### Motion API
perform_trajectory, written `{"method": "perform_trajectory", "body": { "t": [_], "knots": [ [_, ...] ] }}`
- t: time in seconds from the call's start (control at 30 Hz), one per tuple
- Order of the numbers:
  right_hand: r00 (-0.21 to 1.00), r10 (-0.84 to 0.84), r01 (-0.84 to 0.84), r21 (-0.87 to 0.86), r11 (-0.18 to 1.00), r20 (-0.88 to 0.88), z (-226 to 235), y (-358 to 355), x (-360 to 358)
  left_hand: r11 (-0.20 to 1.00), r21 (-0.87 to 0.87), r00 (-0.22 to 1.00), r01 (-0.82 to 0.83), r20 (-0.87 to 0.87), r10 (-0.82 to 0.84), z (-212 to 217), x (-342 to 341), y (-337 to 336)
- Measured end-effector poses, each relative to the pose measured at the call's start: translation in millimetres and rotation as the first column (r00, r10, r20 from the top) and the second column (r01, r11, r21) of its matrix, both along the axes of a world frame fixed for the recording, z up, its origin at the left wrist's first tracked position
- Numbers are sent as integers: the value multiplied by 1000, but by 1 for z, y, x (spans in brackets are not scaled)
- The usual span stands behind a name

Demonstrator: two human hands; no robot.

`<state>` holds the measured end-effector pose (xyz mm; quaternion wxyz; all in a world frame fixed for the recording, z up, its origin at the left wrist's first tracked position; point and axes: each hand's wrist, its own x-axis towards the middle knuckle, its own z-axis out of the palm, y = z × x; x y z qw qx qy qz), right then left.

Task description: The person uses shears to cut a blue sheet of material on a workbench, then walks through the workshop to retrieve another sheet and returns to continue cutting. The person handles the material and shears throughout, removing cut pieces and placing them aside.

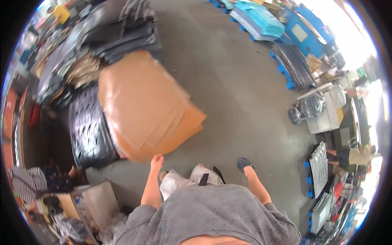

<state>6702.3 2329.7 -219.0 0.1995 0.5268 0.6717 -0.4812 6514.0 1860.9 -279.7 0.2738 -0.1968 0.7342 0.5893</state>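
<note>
A large stack of tan, leather-like sheets lies ahead and to the left, its layers fanned out toward the right. My left hand is at the near edge of that stack with its fingers curled; whether a sheet is pinched in them is hard to see. Out to the right, over the floor, is my right hand. Something dark, like a glove or a cloth, covers it, so its fingers cannot be made out. The right hand is well apart from the sheets.
A glossy black textured stack adjoins the tan sheets; dark sheets are piled behind. A cabinet stands near left beside a person in stripes. Along the right are loaded blue pallets, a white table and another person.
</note>
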Motion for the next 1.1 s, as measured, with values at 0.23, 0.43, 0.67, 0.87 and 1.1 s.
{"method": "perform_trajectory", "body": {
  "t": [0.23, 0.43, 0.67, 0.87, 1.1],
  "knots": [
    [859, 148, -233, -116, 966, -490, 91, 58, -236, 993, -112, 988, 26, 155, -8, -10, -77, 68],
    [678, 659, -588, 299, 752, -326, 53, 203, -389, 868, -338, 840, -364, 283, 463, -75, -179, 82],
    [208, 607, -848, -169, 503, 767, 64, 414, -327, 921, -347, 971, -179, 87, 222, -54, -419, 253],
    [547, 583, -703, -50, 710, 601, -13, 434, -512, 998, -20, 997, -60, -51, 58, 2, -669, 415],
    [699, 621, -696, 137, 705, 355, -37, 536, -891, 952, 19, 935, -307, 193, 298, -9, -865, 462]
  ]
}}
